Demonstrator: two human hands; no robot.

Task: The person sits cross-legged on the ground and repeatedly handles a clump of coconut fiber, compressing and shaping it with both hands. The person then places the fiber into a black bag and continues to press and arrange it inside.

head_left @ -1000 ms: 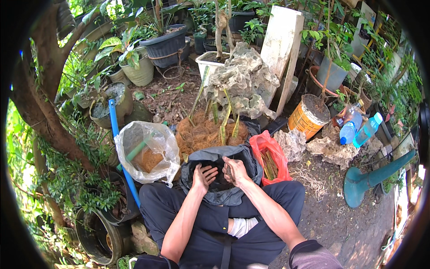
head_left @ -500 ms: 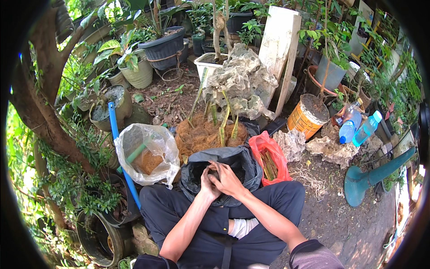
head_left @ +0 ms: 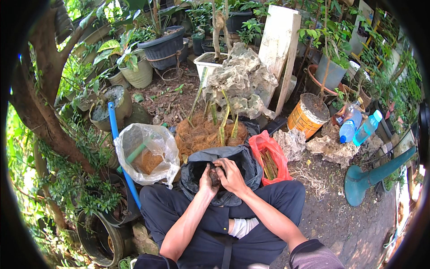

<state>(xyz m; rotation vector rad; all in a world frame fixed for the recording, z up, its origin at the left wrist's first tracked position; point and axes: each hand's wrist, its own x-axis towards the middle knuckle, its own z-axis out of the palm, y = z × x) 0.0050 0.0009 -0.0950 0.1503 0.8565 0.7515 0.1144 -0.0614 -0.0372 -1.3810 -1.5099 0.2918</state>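
Hands meet over the grey sack's [head_left: 251, 172] mouth: I see left hand [head_left: 208, 180] and right hand [head_left: 232, 175] fingers closed around a dark clump [head_left: 215, 177] between them.

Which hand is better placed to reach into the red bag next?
Right, probably. The right hand lies nearer the red bag, on that side; the left hand sits over the dark bag, farther away.

Both hands [head_left: 220, 177] cupped together, fingers curled, forearms converging from below
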